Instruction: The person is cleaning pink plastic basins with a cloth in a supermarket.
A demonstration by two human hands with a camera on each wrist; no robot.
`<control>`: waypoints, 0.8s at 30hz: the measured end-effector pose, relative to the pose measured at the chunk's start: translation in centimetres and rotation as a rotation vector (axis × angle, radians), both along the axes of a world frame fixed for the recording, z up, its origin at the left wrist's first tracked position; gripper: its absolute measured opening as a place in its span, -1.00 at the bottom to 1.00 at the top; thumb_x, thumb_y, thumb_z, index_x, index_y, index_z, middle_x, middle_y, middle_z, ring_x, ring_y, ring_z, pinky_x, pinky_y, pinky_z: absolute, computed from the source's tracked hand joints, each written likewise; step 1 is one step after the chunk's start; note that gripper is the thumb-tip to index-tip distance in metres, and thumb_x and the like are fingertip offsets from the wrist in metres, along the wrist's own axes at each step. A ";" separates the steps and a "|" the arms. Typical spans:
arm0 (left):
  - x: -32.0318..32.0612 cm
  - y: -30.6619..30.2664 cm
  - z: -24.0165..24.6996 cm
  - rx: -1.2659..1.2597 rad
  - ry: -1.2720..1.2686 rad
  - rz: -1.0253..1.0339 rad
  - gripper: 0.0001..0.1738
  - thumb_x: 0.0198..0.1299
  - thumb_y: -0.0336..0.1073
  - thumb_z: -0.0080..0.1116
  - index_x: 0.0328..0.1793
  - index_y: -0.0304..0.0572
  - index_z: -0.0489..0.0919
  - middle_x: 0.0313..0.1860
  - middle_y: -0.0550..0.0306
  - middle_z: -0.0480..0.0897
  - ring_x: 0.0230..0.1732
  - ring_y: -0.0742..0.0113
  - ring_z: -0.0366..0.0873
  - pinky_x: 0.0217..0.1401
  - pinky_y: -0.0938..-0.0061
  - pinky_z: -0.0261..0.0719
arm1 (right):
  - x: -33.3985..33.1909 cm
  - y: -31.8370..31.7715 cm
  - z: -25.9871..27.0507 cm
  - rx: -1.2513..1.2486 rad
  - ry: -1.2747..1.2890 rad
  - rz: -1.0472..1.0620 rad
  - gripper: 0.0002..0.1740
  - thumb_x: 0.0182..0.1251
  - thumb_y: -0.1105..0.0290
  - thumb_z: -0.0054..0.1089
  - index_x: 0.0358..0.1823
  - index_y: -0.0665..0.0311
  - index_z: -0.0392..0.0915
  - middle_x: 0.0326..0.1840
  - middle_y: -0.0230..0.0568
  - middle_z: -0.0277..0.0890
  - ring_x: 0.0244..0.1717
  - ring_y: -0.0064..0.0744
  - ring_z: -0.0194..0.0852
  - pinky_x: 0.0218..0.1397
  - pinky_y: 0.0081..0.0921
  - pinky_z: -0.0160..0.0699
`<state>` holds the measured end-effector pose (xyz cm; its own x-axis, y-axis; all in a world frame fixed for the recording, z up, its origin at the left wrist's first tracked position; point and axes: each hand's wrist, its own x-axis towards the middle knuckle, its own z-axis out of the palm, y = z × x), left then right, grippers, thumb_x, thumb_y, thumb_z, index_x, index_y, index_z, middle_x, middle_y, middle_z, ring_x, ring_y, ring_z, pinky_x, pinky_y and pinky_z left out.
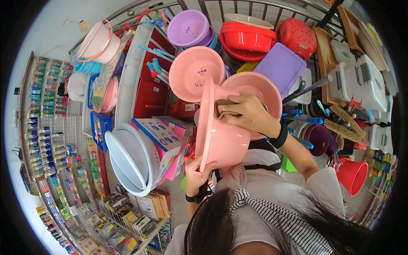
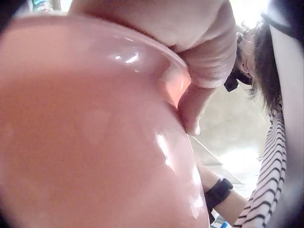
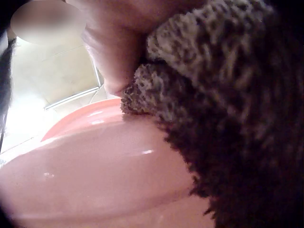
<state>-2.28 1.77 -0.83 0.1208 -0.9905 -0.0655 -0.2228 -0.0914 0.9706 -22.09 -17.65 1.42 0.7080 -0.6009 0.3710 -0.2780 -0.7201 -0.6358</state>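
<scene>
A pink plastic basin [image 1: 229, 146] is tipped on its side in front of the chest. My left hand [image 1: 196, 173] grips its rim from below; in the left wrist view the thumb [image 2: 192, 111] hooks over the edge. A brown, fuzzy cloth [image 1: 222, 109] is bunched in my right hand [image 1: 248, 111], which holds it against the basin's outer wall near the rim. The right wrist view shows the cloth [image 3: 223, 61] large, overlapping the glossy pink surface. Behind the held basin sit another pink basin [image 1: 263, 83] and a stacked pink basin [image 1: 193, 70].
Purple basins [image 1: 187, 27], red basins [image 1: 248, 40] and a purple lid [image 1: 276, 70] stand ahead. Pale blue tubs [image 1: 127, 161] lean on boxes at left, near shelves of small goods [image 1: 46, 97]. Clear storage boxes [image 1: 361, 80] and a red bucket [image 1: 352, 175] are at right.
</scene>
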 end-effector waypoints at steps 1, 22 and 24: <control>0.1 -0.1 -0.2 0.011 0.004 0.007 -0.66 0.09 -0.39 0.37 -0.02 -0.42 0.62 -0.40 0.16 0.68 -0.38 0.59 0.54 -0.32 0.63 0.51 | 0.1 -0.2 0.1 -0.005 0.000 0.008 -0.75 0.11 0.30 0.16 -0.15 0.15 0.56 -0.36 -0.30 0.47 -0.37 -0.25 0.48 -0.30 -0.30 0.47; 0.8 -0.5 0.0 -0.058 0.073 0.112 -0.74 0.10 -0.39 0.38 -0.12 -0.39 0.62 -0.44 0.20 0.65 -0.43 0.60 0.49 -0.37 0.65 0.44 | 1.6 0.1 1.9 0.261 -0.273 -0.123 -0.79 0.20 0.38 0.10 -0.19 0.31 0.57 -0.21 -0.15 0.56 -0.26 -0.10 0.53 -0.18 -0.31 0.49; 0.8 -0.5 0.1 -0.071 0.066 0.117 -0.73 0.10 -0.39 0.38 -0.12 -0.39 0.62 -0.44 0.20 0.65 -0.44 0.61 0.48 -0.37 0.65 0.44 | 2.2 0.2 2.2 0.235 -0.241 -0.149 -0.79 0.23 0.41 0.06 -0.15 0.31 0.56 -0.13 -0.15 0.54 -0.20 -0.10 0.51 -0.16 -0.31 0.48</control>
